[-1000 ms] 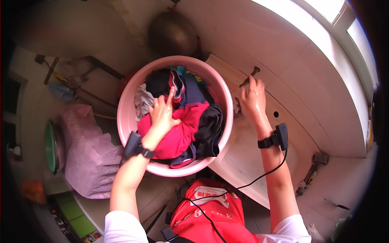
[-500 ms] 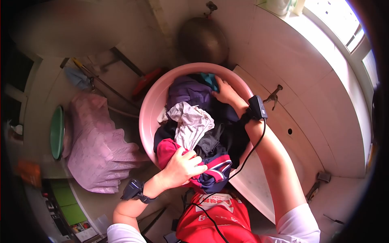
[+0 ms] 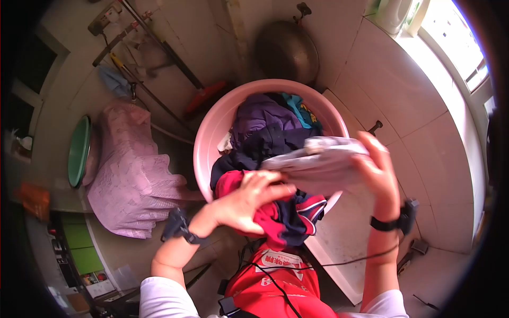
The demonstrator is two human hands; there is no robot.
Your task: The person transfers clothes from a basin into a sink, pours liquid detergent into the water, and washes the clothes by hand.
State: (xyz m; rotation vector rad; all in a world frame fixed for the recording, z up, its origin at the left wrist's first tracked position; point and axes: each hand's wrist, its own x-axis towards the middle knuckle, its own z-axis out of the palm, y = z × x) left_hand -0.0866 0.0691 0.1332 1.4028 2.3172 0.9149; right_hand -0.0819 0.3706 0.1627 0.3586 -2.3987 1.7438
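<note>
A pink basin (image 3: 212,114) holds a heap of clothes. My right hand (image 3: 379,169), smeared by motion, grips a light grey garment (image 3: 323,164) and holds it up over the basin's right side. My left hand (image 3: 246,201) lies over a red and navy garment (image 3: 302,212) at the near rim, its fingers stretched and apart. Striped white and red trim shows on that garment's edge. Deeper in the basin are a purple garment (image 3: 265,116), a dark navy one (image 3: 265,143) and a teal one (image 3: 299,111).
A white sink ledge (image 3: 344,254) with a tap (image 3: 375,127) runs along the right. A metal pan (image 3: 286,53) hangs behind the basin, near a red broom (image 3: 207,98). A pink cloth cover (image 3: 130,180) and a green basin (image 3: 79,151) stand left.
My right hand has left the teal cloth and lifted the grey garment from the heap toward the right. My left hand's fingers have spread over the red garment. The view has shifted slightly.
</note>
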